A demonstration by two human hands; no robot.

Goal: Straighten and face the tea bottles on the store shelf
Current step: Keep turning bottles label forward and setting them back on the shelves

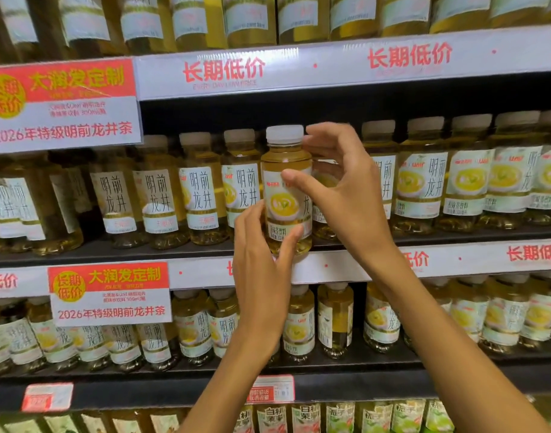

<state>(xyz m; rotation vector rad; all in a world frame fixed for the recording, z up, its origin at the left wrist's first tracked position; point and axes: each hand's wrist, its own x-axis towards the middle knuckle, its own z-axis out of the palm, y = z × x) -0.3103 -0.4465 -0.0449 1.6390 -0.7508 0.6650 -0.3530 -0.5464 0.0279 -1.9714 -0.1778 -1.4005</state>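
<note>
- Store shelving [299, 101] fills the whole view, several tiers packed with rows of yellow-green tea bottles, each tier edged by a white price rail printed in red Chinese characters.
- Middle shelf [161, 248] is the landmark: its row of tea bottles [199, 189] stands upright, some labels turned further round than others.
- Large red-and-white promotion sign [61, 104] hangs above that shelf's left end; a smaller matching sign [110, 293] hangs just below it.
- One white-capped tea bottle [286, 185] is held upright at the middle shelf's front edge, forward of its row, base over the rail.
- Left hand [261, 270] reaches up from below the shelf and grips the bottle's lower body, thumb in front, fingers curled behind.
- Right hand [339, 185] sits at the bottle's right side, thumb pressed on the label, fingers curled toward the neck near the cap.
- Risk, as a judgement: the base looks poorly supported by the shelf, so loosening either grip while twisting could let the bottle slip down, or pushing it back crookedly could knock its neighbours over.
</note>
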